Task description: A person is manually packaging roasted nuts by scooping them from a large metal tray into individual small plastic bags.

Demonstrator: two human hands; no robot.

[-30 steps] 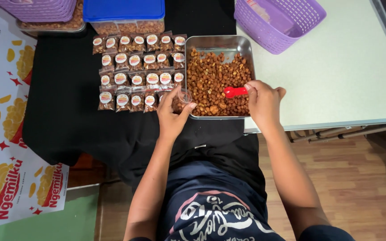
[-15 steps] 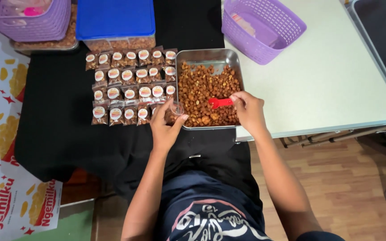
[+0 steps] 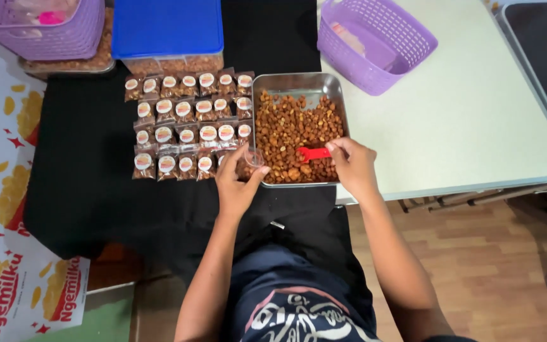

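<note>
A steel tray (image 3: 299, 80) full of brown coated nuts sits on the black cloth. My right hand (image 3: 352, 166) grips the handle of a small red scoop (image 3: 312, 153), whose bowl lies in the nuts near the tray's front. My left hand (image 3: 237, 180) holds a small clear plastic bag (image 3: 252, 156) open-mouthed at the tray's left front corner. To the left of the tray lie several filled, sealed snack packets (image 3: 188, 123) in rows, each with a round sticker.
A purple basket (image 3: 376, 42) stands on the white table (image 3: 476, 114) behind the tray. A blue-lidded container (image 3: 167, 28) and another purple basket (image 3: 39, 28) stand at the back left. Printed cardboard (image 3: 1, 126) lies left. Wooden floor shows on the right.
The view has shifted slightly. My right hand has drawn the red scoop a little nearer the tray's front; my left hand keeps the bag at the tray's corner.
</note>
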